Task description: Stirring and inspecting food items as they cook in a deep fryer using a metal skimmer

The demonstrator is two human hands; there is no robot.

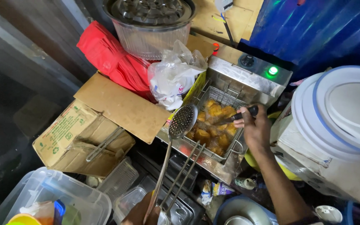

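Note:
My right hand (255, 129) grips the black handle of a utensil (237, 117) whose tip reaches into the wire fry basket (230, 99). The basket sits in a steel deep fryer (246, 77) and holds several golden-brown fried pieces (213, 125). My left hand (140, 214), at the bottom edge, holds the long handle of a perforated metal skimmer (183, 121). The skimmer's round head hovers at the basket's left edge. The basket's two-rod handle (184, 175) points down toward me.
A green light (273, 70) glows on the fryer. A cardboard box (101, 125), red bags (113, 58), a white plastic bag (171, 77) and a lidded clear bowl (151, 25) lie left. White bucket lids (342, 112) sit right. Clear plastic tubs (63, 200) are bottom left.

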